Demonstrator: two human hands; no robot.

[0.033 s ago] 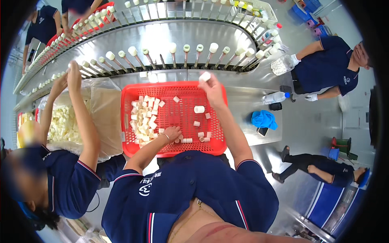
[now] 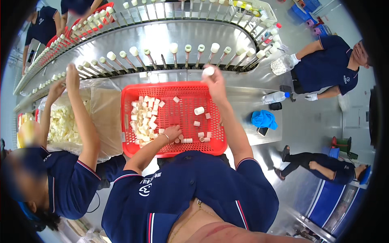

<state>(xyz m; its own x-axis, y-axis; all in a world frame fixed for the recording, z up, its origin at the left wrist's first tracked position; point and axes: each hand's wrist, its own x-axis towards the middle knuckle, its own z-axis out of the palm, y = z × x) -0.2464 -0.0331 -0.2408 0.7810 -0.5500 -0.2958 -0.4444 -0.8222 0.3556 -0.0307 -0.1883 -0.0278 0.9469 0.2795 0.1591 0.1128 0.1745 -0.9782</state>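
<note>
Red basket [image 2: 129, 117] — many white caps [image 2: 146, 119] left inside. Left hand [image 2: 172, 133] cupped among them, grip unclear. Right hand [image 2: 214, 83] pinches one cap [image 2: 208, 71] at conveyor pegs [image 2: 174, 54] — several pegs capped, some bare.

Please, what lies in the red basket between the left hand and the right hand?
In the head view, scattered white cylindrical caps lie on the red basket floor between the left hand and the right hand.

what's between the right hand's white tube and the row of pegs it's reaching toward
Nothing visible. The right hand holds a white tube past the far rim of the red basket, just short of the pegs; only bare metal ledge lies between.
</note>
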